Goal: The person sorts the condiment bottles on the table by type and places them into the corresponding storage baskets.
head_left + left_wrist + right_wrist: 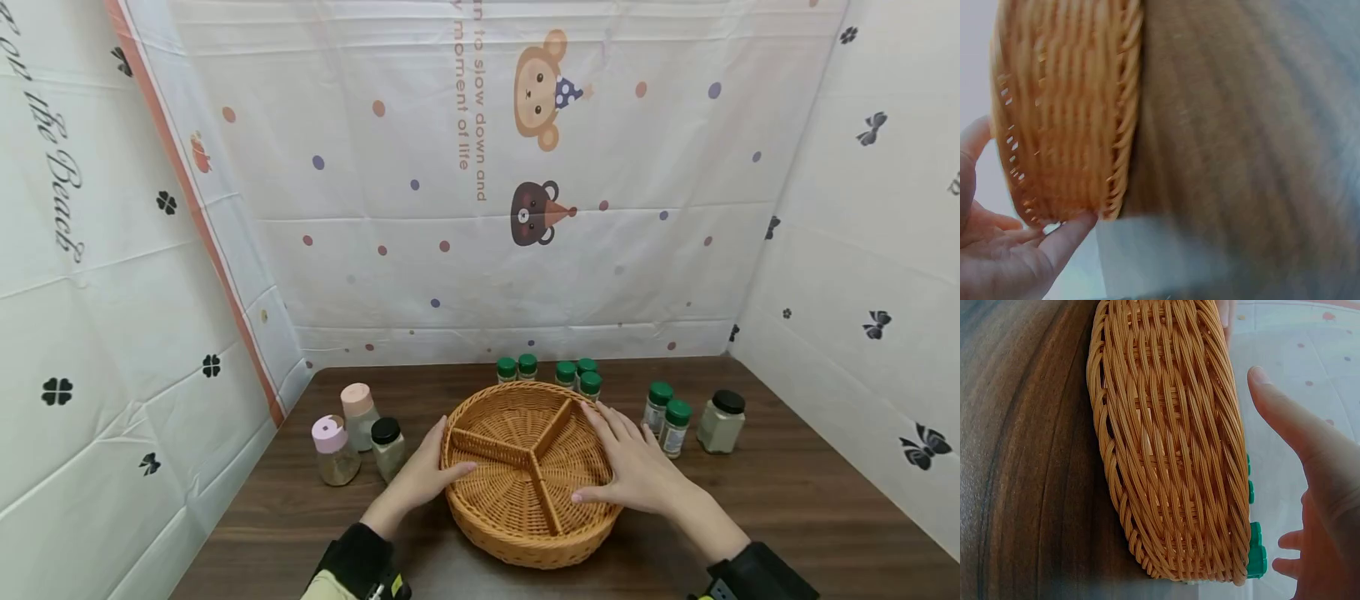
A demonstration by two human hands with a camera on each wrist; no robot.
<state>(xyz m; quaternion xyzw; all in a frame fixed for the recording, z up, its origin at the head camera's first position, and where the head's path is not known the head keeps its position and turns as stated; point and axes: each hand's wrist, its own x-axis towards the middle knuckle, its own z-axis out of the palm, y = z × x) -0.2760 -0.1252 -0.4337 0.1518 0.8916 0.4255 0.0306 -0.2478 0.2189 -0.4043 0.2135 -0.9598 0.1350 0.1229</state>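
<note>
A round wicker basket [517,546], split by woven dividers into three compartments, sits on the table in front of me, its inside bare. At its left edge my left hand [422,471] grips it, thumb over the rim and fingers against the outer wall; the left wrist view shows fingertips on the weave [1075,234]. My right hand [637,467] hovers over the right edge with its fingers spread. In the right wrist view, the right thumb [1285,412] stands apart from the basket's side [1172,437].
Left of the basket stand a pink-capped jar [360,417], a lilac-capped jar [335,454] and a black-capped jar [388,450]. Several green-capped spice jars [566,372] line up behind it. Two more green-capped jars [675,429] and a black-capped jar [722,423] are at right. Printed cloth [450,275] hangs around the table.
</note>
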